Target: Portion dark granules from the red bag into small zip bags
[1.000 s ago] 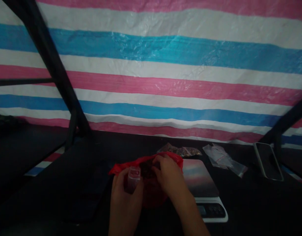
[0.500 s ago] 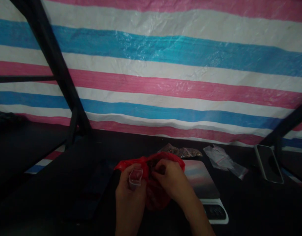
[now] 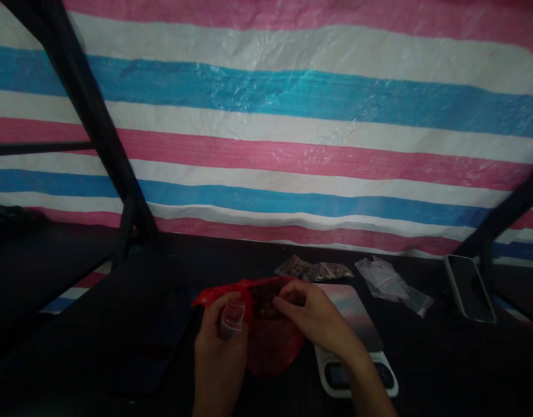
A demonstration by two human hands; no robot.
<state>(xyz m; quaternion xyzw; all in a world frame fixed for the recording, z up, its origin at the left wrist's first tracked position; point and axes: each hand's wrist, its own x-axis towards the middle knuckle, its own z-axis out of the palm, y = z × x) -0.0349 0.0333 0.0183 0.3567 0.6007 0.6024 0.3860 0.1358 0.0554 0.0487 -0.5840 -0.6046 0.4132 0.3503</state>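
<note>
My left hand [image 3: 221,347] is closed around a small clear plastic bag [image 3: 233,317], whose open mouth shows above the curled fingers. The same hand rests against the left side of a red plastic bag [image 3: 275,347]. Small brown pieces [image 3: 264,298] lie inside the red bag, too dark to name. At the bag's right rim is my right hand [image 3: 321,315], thumb and forefinger pinched together over the brown pieces. What sits between those fingertips is too small to make out.
A white digital kitchen scale [image 3: 357,318] stands right of the red bag, partly behind my right forearm. Behind it lie filled clear bags [image 3: 314,269] of brown bits and flat clear bags [image 3: 390,281]. A phone [image 3: 470,288] lies far right, near a dark frame post [image 3: 105,133].
My right hand has drawn back a little from inside the red bag toward its right rim. The bag's mouth is wider and more brown pieces show. The view has shifted slightly.
</note>
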